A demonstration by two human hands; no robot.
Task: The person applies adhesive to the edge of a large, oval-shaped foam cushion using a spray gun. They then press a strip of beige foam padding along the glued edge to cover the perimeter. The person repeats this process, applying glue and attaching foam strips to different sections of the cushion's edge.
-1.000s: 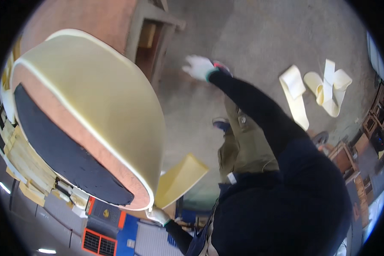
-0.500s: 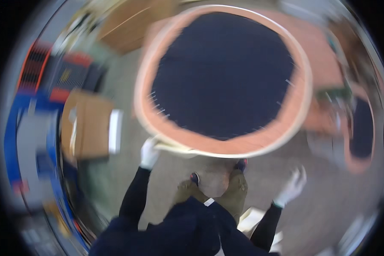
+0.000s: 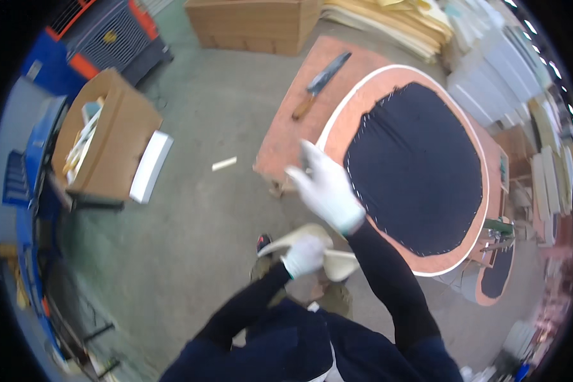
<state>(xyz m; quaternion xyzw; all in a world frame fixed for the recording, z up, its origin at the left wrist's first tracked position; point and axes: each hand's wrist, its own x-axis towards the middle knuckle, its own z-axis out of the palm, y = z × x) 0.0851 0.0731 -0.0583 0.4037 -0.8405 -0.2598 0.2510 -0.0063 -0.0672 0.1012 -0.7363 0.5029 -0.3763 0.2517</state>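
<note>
White-gloved, the left hand [image 3: 305, 256] gripped a curled cream strip [image 3: 341, 266] before the olive trousers [image 3: 335, 299]; the right hand [image 3: 330, 194], fingers parted, hovered by a round white-edged pink panel [image 3: 344, 134] with black fabric [image 3: 417, 169]. Beyond, a brown-handled knife [image 3: 322, 84] lay on a pink table [image 3: 284, 140].

the left hand [image 3: 304, 254] has come away from the round panel [image 3: 420, 165] with a curled cream strip [image 3: 342, 265]; the right hand [image 3: 325, 188] has moved from the near right to the panel's left side.
</note>
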